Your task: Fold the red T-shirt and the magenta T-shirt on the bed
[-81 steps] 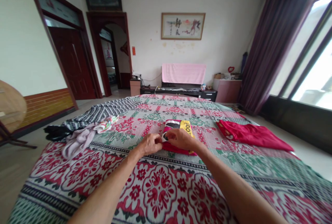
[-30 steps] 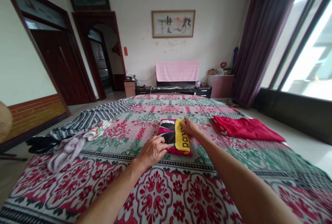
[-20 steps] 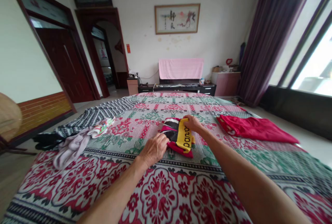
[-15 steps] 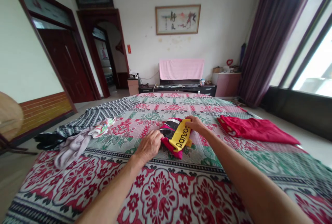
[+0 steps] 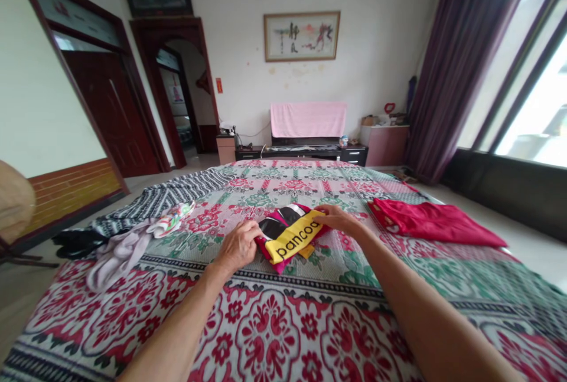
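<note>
A folded garment [image 5: 292, 237] lies in front of me on the patterned bedspread [image 5: 274, 335]. It is magenta and black with white stripes, and a yellow band across it carries dark lettering. My left hand [image 5: 239, 244] pinches its left edge, fingers closed on the cloth. At the upper right corner my right hand [image 5: 339, 218] grips the garment between thumb and fingers. A small yellow piece sticks out from beneath its lower right side.
A folded red cloth [image 5: 443, 222] lies to the right. On the left are a black-and-white patterned cloth [image 5: 163, 199], a pale lilac garment [image 5: 117, 252], a multicoloured piece [image 5: 172, 221] and a black item [image 5: 80, 243]. A low cabinet [image 5: 305, 152] stands beyond the bed.
My left hand has moved left with the garment's left edge. The garment is spread wider, its yellow band turned flatter and showing more lettering. My right hand stays at the upper right corner.
</note>
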The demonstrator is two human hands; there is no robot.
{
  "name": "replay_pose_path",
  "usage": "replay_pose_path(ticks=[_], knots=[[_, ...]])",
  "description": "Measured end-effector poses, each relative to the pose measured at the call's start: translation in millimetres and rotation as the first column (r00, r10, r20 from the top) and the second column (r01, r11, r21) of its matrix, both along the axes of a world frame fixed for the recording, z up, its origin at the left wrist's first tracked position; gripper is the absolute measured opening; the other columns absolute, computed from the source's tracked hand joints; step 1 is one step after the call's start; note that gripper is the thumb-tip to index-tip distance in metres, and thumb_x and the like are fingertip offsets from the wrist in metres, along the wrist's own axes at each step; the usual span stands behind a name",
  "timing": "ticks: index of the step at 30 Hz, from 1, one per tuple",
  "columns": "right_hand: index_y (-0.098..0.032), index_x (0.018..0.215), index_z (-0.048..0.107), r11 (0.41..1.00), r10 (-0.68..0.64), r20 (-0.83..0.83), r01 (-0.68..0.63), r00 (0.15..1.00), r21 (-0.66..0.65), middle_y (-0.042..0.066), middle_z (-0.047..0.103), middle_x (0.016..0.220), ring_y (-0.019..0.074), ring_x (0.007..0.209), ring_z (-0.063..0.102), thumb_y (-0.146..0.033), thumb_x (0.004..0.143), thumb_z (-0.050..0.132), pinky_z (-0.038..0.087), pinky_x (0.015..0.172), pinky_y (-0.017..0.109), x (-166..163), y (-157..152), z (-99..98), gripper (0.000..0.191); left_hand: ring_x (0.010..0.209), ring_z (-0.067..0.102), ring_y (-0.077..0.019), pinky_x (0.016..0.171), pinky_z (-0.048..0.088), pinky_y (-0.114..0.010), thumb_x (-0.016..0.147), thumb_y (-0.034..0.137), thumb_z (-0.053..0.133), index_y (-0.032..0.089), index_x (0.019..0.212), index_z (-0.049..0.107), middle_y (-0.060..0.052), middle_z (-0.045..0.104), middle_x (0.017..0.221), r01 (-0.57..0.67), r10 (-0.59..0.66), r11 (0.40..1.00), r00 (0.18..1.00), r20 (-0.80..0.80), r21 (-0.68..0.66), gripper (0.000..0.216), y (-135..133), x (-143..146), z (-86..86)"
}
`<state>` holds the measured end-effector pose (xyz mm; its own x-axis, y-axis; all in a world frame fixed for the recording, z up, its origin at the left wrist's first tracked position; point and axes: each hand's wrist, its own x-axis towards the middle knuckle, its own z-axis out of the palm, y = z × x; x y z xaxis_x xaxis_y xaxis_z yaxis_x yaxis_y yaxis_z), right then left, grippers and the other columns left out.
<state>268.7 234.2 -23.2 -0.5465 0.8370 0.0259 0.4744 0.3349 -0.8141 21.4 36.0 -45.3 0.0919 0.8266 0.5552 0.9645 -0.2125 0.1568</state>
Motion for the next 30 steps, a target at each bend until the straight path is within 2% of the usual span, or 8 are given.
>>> replay_pose_path(ticks=[4,9,12,15,19,24,27,30], knots=[[-0.015,0.112,0.063,0.995,0.074,-0.012,-0.073,0.997,0.071,0.010,0.068,0.106,0.0185,0.084,0.064,-0.025,0.068,0.067,0.050,0.066,0.023,5.0,-1.7,5.6,0.045,0.099,0.057,-0.0169,0.092,0.044,-0.028,0.069,0.003,0.045,0.019,0.093,0.066,-0.005,0.063,0.103,-0.056,0.052,0.997,0.994,0.098,0.047,0.036,3.7,5.2,3.8],[-0.014,0.110,0.063,0.960,-0.070,0.209,0.009,0.975,0.280,0.010,0.070,0.092,0.0189,0.078,0.063,-0.037,0.082,0.050,0.045,0.063,0.024,-7.3,-5.4,0.2,0.038,0.099,0.059,-0.0235,0.092,0.044,-0.036,0.082,0.031,0.050,0.012,0.111,0.060,-0.013,0.065,0.105,-0.408,0.404,0.913,0.894,0.195,-0.021,0.036,5.3,12.7,4.0],[-0.015,0.106,0.064,0.921,-0.100,0.294,-0.023,0.951,0.388,0.009,0.070,0.087,0.0192,0.076,0.062,-0.035,0.080,0.049,0.043,0.064,0.024,-19.5,-9.7,-6.3,0.035,0.103,0.058,-0.0264,0.093,0.042,-0.040,0.083,0.036,0.051,0.011,0.119,0.055,-0.016,0.064,0.110,-0.458,0.467,0.884,0.871,0.150,-0.094,0.044,5.5,14.5,-4.5],[-0.016,0.110,0.062,0.914,-0.104,0.295,-0.026,0.950,0.405,0.008,0.070,0.088,0.0196,0.077,0.062,-0.031,0.075,0.054,0.042,0.065,0.024,-26.8,-12.6,-9.5,0.039,0.108,0.056,-0.0265,0.096,0.042,-0.041,0.081,0.031,0.054,0.012,0.123,0.053,-0.016,0.060,0.118,-0.374,0.379,0.926,0.917,0.129,-0.061,0.046,5.6,12.9,-9.6],[-0.015,0.107,0.064,0.921,-0.083,0.248,-0.021,0.965,0.390,0.008,0.070,0.090,0.0197,0.076,0.063,-0.028,0.072,0.054,0.045,0.066,0.026,-22.6,-6.6,-9.1,0.039,0.120,0.048,-0.0224,0.105,0.037,-0.036,0.073,0.011,0.051,0.018,0.118,0.058,-0.010,0.052,0.130,-0.131,0.129,0.991,0.990,0.063,0.033,0.047,3.5,6.1,-1.4],[-0.017,0.101,0.067,0.931,-0.042,-0.020,0.046,0.999,0.362,0.007,0.070,0.096,0.0197,0.085,0.064,-0.011,0.066,0.042,0.050,0.079,0.033,4.4,15.8,-11.1,0.043,0.119,0.050,-0.0221,0.104,0.039,-0.034,0.059,0.003,0.049,0.020,0.110,0.065,-0.008,0.053,0.129,0.106,-0.104,0.984,0.994,0.024,-0.140,0.056,0.9,0.6,2.3],[-0.018,0.086,0.070,0.907,0.099,-0.085,-0.054,0.991,0.417,0.006,0.067,0.110,0.0222,0.106,0.059,-0.004,0.055,0.042,0.042,0.097,0.038,19.7,22.8,-15.5,0.044,0.113,0.053,-0.0224,0.101,0.042,-0.036,0.059,0.004,0.050,0.020,0.108,0.065,-0.007,0.059,0.120,0.145,-0.146,0.971,0.989,0.013,-0.192,0.054,1.9,1.7,-1.4],[-0.020,0.098,0.068,0.903,0.231,-0.042,-0.198,0.972,0.381,0.005,0.060,0.123,0.0232,0.118,0.051,-0.003,0.053,0.046,0.034,0.106,0.042,24.7,19.2,-18.0,0.053,0.106,0.056,-0.0202,0.097,0.044,-0.034,0.067,0.005,0.048,0.020,0.107,0.065,-0.007,0.062,0.111,0.180,-0.180,0.968,0.984,0.014,-0.178,0.046,3.9,4.3,-2.1]])
